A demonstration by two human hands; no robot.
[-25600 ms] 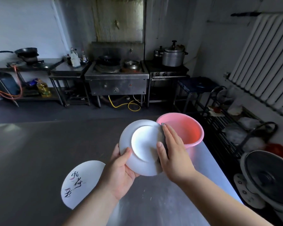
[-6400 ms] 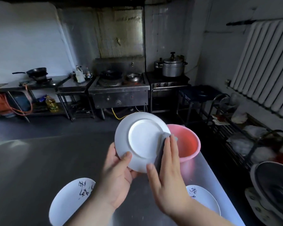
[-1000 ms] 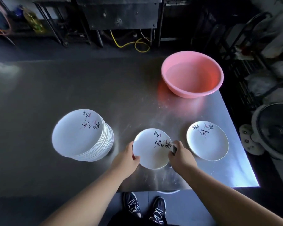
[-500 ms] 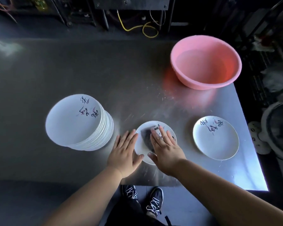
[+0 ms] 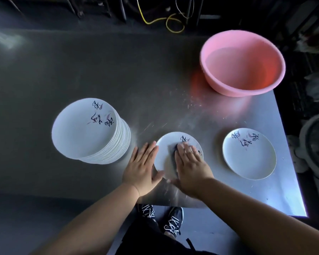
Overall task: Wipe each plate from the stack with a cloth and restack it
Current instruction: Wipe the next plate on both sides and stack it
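A white plate with black brush lettering lies flat on the steel table near the front edge. My right hand lies flat on it, fingers straight, pressing a dark cloth against its face. My left hand rests flat on the table, its thumb and fingers against the plate's left rim. A tall stack of like plates stands to the left. One more plate lies alone to the right.
A pink plastic basin stands at the back right of the steel table. The table's right edge runs close by the single plate. A yellow cable lies on the floor behind; my shoes show below the front edge.
The plate went from held up in both hands to lying on the table. Since half a second ago my right hand with the cloth has slid a little to the right across the plate.
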